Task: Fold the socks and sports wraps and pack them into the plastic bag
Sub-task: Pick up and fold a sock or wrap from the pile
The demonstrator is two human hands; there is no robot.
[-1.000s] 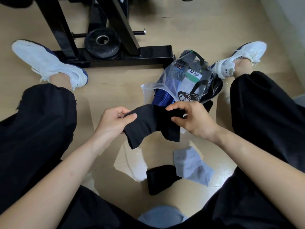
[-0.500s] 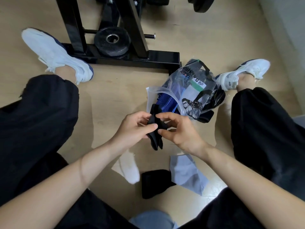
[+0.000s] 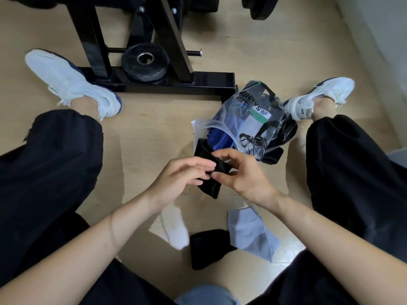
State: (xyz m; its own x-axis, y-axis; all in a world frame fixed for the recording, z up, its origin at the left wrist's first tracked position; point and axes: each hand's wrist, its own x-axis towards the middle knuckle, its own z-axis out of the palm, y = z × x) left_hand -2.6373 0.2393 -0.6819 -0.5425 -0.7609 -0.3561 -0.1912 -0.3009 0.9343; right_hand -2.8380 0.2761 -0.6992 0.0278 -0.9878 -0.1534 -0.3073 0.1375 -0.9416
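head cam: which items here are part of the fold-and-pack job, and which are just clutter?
Job: black sock, gripped by left hand and right hand; plastic bag; white sock, black folded piece and grey sock on the floor.
Not job: weight plate; black rack frame; white sneakers.

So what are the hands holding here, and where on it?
The black sock: the left hand and right hand both pinch its middle, ends free.

black sock [image 3: 205, 151] folded narrower, left hand [image 3: 180, 179] and right hand [image 3: 242, 179] drawn together, pinching one bundle
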